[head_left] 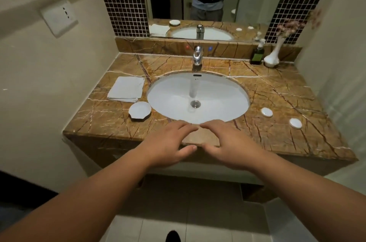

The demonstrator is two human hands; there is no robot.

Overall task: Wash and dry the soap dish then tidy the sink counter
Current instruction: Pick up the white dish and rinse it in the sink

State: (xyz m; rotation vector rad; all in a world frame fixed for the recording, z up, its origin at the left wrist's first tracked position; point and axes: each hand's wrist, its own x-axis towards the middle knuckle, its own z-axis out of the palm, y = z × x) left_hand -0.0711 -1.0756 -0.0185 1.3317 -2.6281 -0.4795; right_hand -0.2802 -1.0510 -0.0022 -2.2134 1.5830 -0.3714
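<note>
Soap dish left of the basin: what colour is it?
Plain white, shell-shaped soap dish, clearest in the head view.

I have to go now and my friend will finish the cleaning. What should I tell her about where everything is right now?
Left hand and right hand: both empty, resting open on the counter's front edge.
Soap dish: on the counter left of the sink, nothing in it, untouched.
Folded white towel: just behind the dish.
Two small white round pieces: right of the sink.
Faucet: water is running.
Pump bottle and vase: back right corner.
Done: apparently nothing yet.
Left: wash the dish, dry it, tidy the counter.
</note>
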